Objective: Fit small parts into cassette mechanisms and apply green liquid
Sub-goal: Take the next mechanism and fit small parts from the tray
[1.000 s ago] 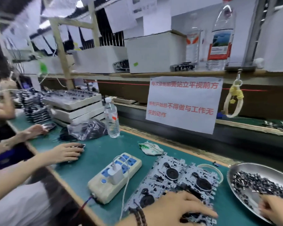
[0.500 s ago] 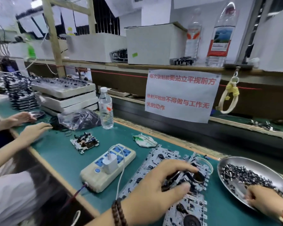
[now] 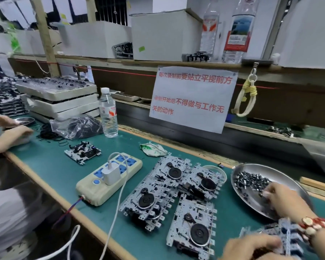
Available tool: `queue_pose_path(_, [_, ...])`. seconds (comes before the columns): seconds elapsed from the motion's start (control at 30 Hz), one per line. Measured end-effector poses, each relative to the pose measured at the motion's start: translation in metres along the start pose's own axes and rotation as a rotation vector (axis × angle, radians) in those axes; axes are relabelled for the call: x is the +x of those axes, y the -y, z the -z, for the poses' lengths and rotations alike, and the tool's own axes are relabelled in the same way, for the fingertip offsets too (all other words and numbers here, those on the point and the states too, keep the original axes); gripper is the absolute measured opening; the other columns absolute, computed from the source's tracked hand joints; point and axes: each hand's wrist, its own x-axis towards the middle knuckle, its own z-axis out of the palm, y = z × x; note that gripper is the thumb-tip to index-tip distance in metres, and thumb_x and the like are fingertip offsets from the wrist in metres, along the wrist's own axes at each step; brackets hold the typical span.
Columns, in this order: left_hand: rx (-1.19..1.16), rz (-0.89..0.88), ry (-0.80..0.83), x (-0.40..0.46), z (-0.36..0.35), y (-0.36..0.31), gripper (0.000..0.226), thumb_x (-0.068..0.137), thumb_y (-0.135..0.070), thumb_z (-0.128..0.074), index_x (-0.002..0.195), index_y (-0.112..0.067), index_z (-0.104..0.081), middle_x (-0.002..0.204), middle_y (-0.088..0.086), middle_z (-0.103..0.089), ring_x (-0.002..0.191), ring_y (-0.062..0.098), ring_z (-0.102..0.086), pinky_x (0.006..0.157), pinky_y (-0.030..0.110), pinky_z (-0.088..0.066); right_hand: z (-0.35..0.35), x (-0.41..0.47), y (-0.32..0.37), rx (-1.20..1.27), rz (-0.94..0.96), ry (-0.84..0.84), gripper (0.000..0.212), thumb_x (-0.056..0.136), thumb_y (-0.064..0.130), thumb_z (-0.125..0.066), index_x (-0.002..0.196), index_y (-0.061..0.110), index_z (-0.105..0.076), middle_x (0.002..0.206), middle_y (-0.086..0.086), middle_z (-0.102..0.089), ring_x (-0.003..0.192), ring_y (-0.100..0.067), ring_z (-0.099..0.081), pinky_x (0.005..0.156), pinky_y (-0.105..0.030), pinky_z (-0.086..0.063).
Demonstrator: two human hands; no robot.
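While my right hand (image 3: 281,201) pinches a small part in the metal dish (image 3: 289,177) at far right, my left hand (image 3: 251,246) grips a blurred cassette mechanism (image 3: 287,235) near me, so seating that part comes next.

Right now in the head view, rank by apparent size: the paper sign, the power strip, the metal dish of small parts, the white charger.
1. paper sign
2. metal dish and power strip: look alike, not ranked
3. white charger

The sign hangs farther away, so it is truly large.
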Motion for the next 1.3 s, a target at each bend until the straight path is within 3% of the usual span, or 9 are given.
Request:
queue_pose_path(0.1, [0.115, -0.223, -0.012, -0.018, -0.043, 0.006, 0.028, 0.095, -0.034, -0.045, 0.121, -0.043, -0.052, 0.131, -0.024, -0.045, 0.125, -0.003, -0.04, 0.109, 0.018, -0.028, 0.016, -0.003, -0.001, 0.346, -0.034, -0.103, 0.016, 0.097, 0.013, -0.046, 0.087, 0.016, -0.059, 0.072, -0.007, -0.065, 0.068, -0.02, -0.062, 0.059, -0.026, -0.041])
queue_pose_path(0.17, [0.385, -0.253, -0.013, -0.021, -0.062, 0.012, 0.03, 0.075, -0.057, -0.038, 0.098, -0.059, -0.057, 0.105, -0.042, -0.046, 0.103, -0.02, -0.045, 0.096, 0.007, -0.034, 0.021, -0.013, 0.002, 0.567, -0.012, -0.101, 0.025, 0.097, 0.01, -0.046, 0.078, 0.017, -0.061, 0.064, -0.002, -0.061, 0.059, -0.012, -0.059, 0.063, -0.029, -0.052])
queue_pose_path(0.23, [0.504, -0.259, -0.026, -0.019, -0.072, 0.012, 0.029, 0.056, -0.058, -0.037, 0.069, -0.058, -0.063, 0.073, -0.039, -0.055, 0.063, -0.014, -0.057, 0.066, 0.001, -0.034, 0.025, -0.02, 0.005, 0.681, 0.016, -0.13, 0.034, 0.095, 0.006, -0.046, 0.068, 0.019, -0.061, 0.062, 0.0, -0.059, 0.056, -0.008, -0.057, 0.066, -0.027, -0.056])
queue_pose_path(0.3, [0.514, -0.243, -0.034, -0.017, -0.087, 0.017, 0.031, 0.052, -0.059, -0.038, 0.065, -0.053, -0.066, 0.065, -0.031, -0.059, 0.051, -0.005, -0.059, 0.062, 0.011, -0.032, 0.023, -0.022, 0.006, 0.606, 0.063, -0.169, 0.036, 0.092, 0.0, -0.046, 0.064, 0.018, -0.058, 0.06, 0.001, -0.056, 0.053, -0.008, -0.055, 0.055, -0.013, -0.05])
queue_pose_path(0.57, [0.559, -0.454, -0.122, -0.002, -0.103, 0.031, 0.04, 0.057, -0.057, -0.045, 0.095, -0.047, -0.051, 0.091, -0.024, -0.063, 0.086, -0.006, -0.048, 0.07, 0.021, -0.033, 0.009, -0.02, -0.005, 0.618, 0.077, -0.082, 0.036, 0.087, -0.009, -0.044, 0.063, 0.017, -0.052, 0.083, -0.013, -0.062, 0.085, -0.03, -0.062, 0.084, -0.043, -0.053])
queue_pose_path(0.8, [0.569, -0.533, -0.124, -0.009, -0.103, 0.039, 0.056, 0.055, -0.059, -0.051, 0.109, -0.054, -0.035, 0.103, -0.029, -0.054, 0.087, -0.008, -0.047, 0.071, 0.021, -0.038, 0.015, -0.066, -0.011, 0.898, 0.062, -0.065, 0.027, 0.094, 0.012, -0.047, 0.073, 0.024, -0.058, 0.071, 0.012, -0.063, 0.064, -0.001, -0.062, 0.068, -0.012, -0.052])
queue_pose_path(1.03, [0.708, -0.581, -0.047, -0.023, -0.09, 0.045, 0.021, 0.068, -0.054, -0.049, 0.08, -0.06, -0.065, 0.094, -0.021, -0.07, 0.092, 0.004, -0.049, 0.053, 0.035, -0.048, -0.004, -0.123, -0.025, 0.905, -0.028, -0.066, 0.024, 0.085, 0.009, -0.062, 0.07, 0.028, -0.062, 0.062, 0.011, -0.065, 0.057, -0.003, -0.059, 0.072, -0.029, -0.056])
queue_pose_path(1.13, [0.766, -0.551, 0.084, -0.029, -0.083, 0.041, 0.031, 0.082, -0.06, -0.029, 0.099, -0.057, -0.054, 0.097, -0.021, -0.07, 0.096, 0.005, -0.051, 0.052, 0.035, -0.051, -0.016, -0.139, -0.028, 0.965, -0.053, -0.053, 0.026, 0.087, 0.003, -0.06, 0.077, 0.027, -0.064, 0.069, 0.009, -0.063, 0.059, -0.003, -0.057, 0.064, -0.02, -0.054])
queue_pose_path(1.3, [0.736, -0.429, 0.287, -0.029, -0.051, 0.038, 0.063, 0.052, -0.058, -0.03, 0.113, -0.045, -0.042, 0.104, -0.032, -0.06, 0.097, -0.007, -0.053, 0.056, 0.013, -0.039, -0.028, -0.157, -0.032, 1.073, -0.102, -0.155, 0.028, 0.089, 0.0, -0.055, 0.072, 0.019, -0.067, 0.059, 0.007, -0.065, 0.056, 0.001, -0.058, 0.059, -0.014, -0.05])
